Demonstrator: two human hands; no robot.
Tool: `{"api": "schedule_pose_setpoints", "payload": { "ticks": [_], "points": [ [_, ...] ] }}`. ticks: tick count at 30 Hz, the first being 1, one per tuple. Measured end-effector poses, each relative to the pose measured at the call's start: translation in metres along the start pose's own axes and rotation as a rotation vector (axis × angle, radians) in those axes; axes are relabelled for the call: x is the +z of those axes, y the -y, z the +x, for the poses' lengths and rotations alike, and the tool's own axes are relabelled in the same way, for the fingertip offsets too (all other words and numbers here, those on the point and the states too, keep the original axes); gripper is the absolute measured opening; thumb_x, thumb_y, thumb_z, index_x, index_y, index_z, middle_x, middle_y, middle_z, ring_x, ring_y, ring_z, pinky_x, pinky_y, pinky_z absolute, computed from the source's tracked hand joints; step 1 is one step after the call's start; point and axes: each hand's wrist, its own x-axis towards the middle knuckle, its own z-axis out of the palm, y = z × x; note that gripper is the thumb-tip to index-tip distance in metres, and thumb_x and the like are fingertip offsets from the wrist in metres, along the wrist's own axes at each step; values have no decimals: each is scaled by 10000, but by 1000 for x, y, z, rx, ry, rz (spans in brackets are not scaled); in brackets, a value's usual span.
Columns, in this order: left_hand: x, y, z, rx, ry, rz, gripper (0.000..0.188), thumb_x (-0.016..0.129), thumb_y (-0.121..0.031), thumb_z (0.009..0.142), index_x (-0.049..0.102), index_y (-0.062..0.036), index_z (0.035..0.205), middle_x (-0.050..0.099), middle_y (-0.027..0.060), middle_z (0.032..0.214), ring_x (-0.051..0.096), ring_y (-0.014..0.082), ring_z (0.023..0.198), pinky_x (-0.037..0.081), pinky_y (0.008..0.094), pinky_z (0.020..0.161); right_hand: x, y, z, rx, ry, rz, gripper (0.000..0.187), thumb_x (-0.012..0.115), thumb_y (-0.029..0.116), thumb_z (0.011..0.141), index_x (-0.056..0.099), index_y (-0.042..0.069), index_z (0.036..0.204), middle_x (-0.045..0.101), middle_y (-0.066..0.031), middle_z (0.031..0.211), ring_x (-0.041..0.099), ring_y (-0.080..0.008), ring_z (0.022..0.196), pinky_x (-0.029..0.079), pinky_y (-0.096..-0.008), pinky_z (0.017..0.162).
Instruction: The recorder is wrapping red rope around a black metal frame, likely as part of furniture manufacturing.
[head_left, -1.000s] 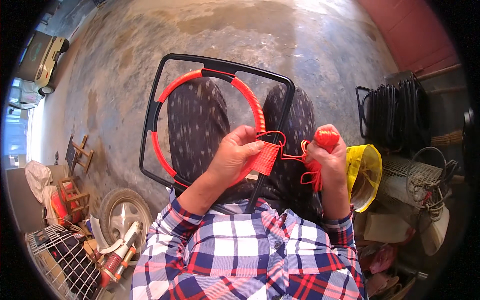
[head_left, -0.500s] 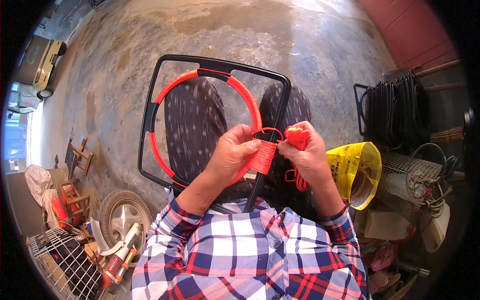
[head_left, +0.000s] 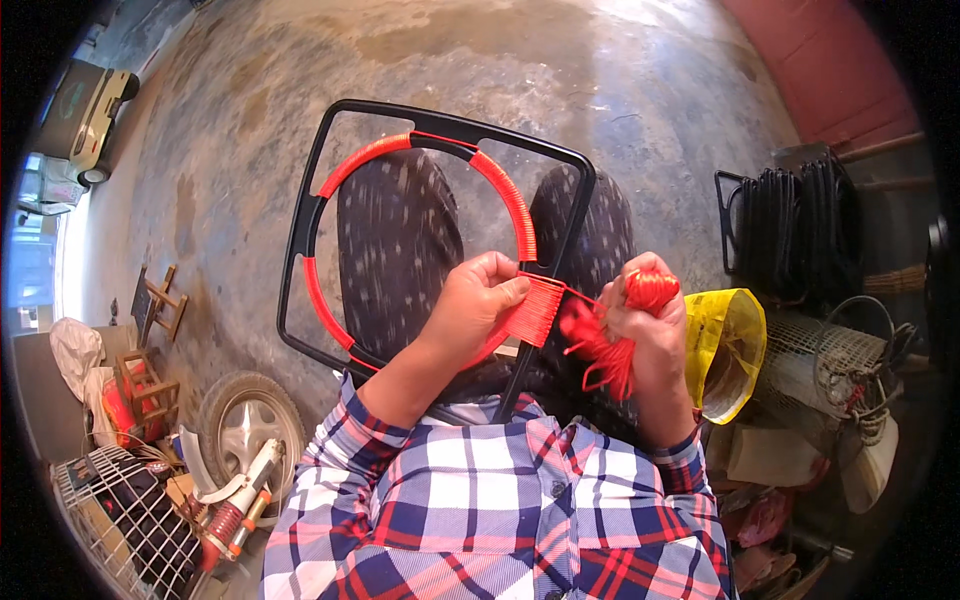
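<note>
Across my lap lies a black frame [head_left: 330, 150] with rounded corners and a ring inside it. Red cord [head_left: 512, 200] is wound tightly around several stretches of that ring, with black showing between. My left hand [head_left: 462, 315] pinches the ring at its right side, thumb on a wide block of close red windings [head_left: 537, 308]. Off the frame to the right, my right hand [head_left: 652, 345] is closed around a bundle of red cord [head_left: 652, 289], loose loops hanging below. A strand runs taut from the windings to this hand.
A yellow bag [head_left: 738, 345] stands open by my right forearm, beside a wire mesh cylinder [head_left: 815, 350]. More black frames [head_left: 795, 225] are stacked at right. On the left are a wheel [head_left: 248, 430], small wooden stools [head_left: 148, 395] and a white wire rack [head_left: 130, 520].
My right hand has moved right, away from the frame, drawing the strand tight where a slack loop was. The loose cord ends swing. The frame has shifted slightly right.
</note>
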Motion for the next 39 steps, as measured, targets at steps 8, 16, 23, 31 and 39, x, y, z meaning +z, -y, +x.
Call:
{"api": "schedule_pose_setpoints", "payload": {
  "ticks": [8,16,23,31,39],
  "points": [
    [7,-7,1,-6,20,-112,171,595,-72,958,561,6,1106,657,83,948,670,146,860,564,279,807,-48,24,11,-37,-168,-187,234,584,30,781,533,44,1009,534,-20,712,528,-116,601,438,-238,554],
    [4,-7,4,-118,101,-147,178,506,-161,1020,567,4,1041,640,65,914,646,126,821,535,278,776,-145,83,-26,-316,-516,17,115,610,161,920,557,67,959,626,-71,780,597,-174,701,507,-326,694],
    [3,-7,7,-105,73,-139,169,511,-153,1015,570,5,1016,642,65,905,636,123,789,526,279,753,-337,119,-77,-433,-631,198,197,574,201,904,618,24,977,666,-122,919,646,-286,871,531,-477,864],
    [11,-17,-5,-145,166,-127,265,462,-195,1030,553,20,1156,673,119,1020,686,178,891,566,317,812,-70,45,-31,-174,76,-659,450,604,-43,649,642,17,1093,609,-121,1094,597,-245,1064,472,-368,955],
    [30,-22,-12,-171,163,-278,443,368,-298,1057,493,43,1312,638,170,1165,652,246,1052,531,378,933,21,16,14,77,431,-1250,663,745,72,736,470,24,1338,631,-190,1056,667,-324,891,524,-374,771]
  ]
}}
